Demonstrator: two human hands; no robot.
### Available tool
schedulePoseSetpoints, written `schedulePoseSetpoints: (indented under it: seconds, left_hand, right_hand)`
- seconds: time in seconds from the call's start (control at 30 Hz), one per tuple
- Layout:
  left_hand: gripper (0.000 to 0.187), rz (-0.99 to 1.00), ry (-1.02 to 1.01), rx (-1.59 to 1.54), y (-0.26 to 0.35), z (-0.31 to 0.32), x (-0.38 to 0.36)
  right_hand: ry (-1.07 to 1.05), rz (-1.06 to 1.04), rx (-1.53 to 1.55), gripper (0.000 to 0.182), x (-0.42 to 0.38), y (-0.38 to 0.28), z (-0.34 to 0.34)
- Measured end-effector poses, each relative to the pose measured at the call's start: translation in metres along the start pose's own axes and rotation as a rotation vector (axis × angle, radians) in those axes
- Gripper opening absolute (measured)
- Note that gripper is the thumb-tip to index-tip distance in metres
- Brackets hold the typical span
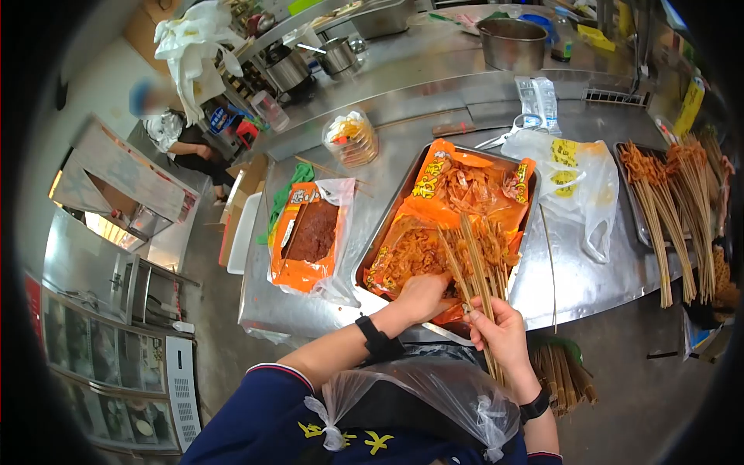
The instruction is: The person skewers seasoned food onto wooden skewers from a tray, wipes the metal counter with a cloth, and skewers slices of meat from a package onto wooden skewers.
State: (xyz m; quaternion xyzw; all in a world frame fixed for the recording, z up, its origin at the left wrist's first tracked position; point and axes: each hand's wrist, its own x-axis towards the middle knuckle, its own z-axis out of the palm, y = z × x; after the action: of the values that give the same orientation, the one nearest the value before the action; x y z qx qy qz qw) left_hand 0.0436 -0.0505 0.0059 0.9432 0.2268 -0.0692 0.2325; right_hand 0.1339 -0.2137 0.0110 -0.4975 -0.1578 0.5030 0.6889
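Note:
My right hand (502, 335) is closed around a bundle of thin bamboo skewers (474, 267). Their upper ends lean over a metal tray (370, 260). Inside the tray, opened orange bags (425, 203) hold red, oily sliced food (411, 252). My left hand (425, 297) is at the tray's near edge, against the food and just left of the skewers. Its fingers are curled and partly hidden, so what they pinch does not show. Left of the tray lies another orange bag (298, 273) with a dark red block (314, 232) in clear plastic.
Loaded skewers (674, 201) rest in a tray at the right. Scissors (508, 132), a white plastic bag (573, 182) and a clear tub (350, 139) lie behind the middle tray. A pot (511, 43) stands at the back. Another person (174, 132) is at far left.

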Motion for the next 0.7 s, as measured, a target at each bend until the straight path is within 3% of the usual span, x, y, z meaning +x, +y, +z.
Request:
schedulePoseSetpoints:
  seconds: [0.07,0.27,0.33,0.4,0.43,0.53,0.57,0.6,0.7]
  left_hand:
    - [0.040,0.009,0.036,-0.020,-0.007,0.006,0.002]
    - [0.033,-0.221,0.180,0.096,-0.029,0.001,-0.005]
    - [0.030,-0.231,0.186,0.000,-0.044,0.008,-0.014]
    - [0.029,-0.056,0.421,-0.196,-0.053,0.009,-0.016]
    - [0.026,-0.150,0.400,-0.419,-0.055,0.011,-0.019]
    - [0.021,-0.155,0.552,-0.184,-0.046,0.001,-0.024]
    - [0.021,-0.271,0.423,-0.286,-0.039,-0.004,-0.024]
    - [0.021,-0.266,0.416,-0.287,-0.037,-0.002,-0.023]
    - [0.035,-0.126,0.320,-0.065,-0.032,0.008,-0.019]
  right_hand:
    - [-0.027,0.039,0.020,0.021,-0.002,-0.003,-0.007]
    - [-0.109,0.110,-0.028,0.020,-0.003,-0.010,-0.020]
    - [-0.116,0.114,-0.059,0.020,-0.007,-0.011,-0.024]
    - [-0.129,0.089,-0.055,0.021,-0.007,-0.012,-0.027]
    - [-0.126,0.097,-0.064,0.021,-0.009,-0.013,-0.026]
    - [-0.113,0.085,-0.048,0.021,-0.010,-0.012,-0.024]
    - [-0.098,0.082,-0.057,0.021,-0.010,-0.011,-0.023]
    - [-0.083,0.089,-0.069,0.021,-0.012,-0.009,-0.022]
    - [-0.056,0.072,-0.068,0.021,-0.015,-0.007,-0.017]
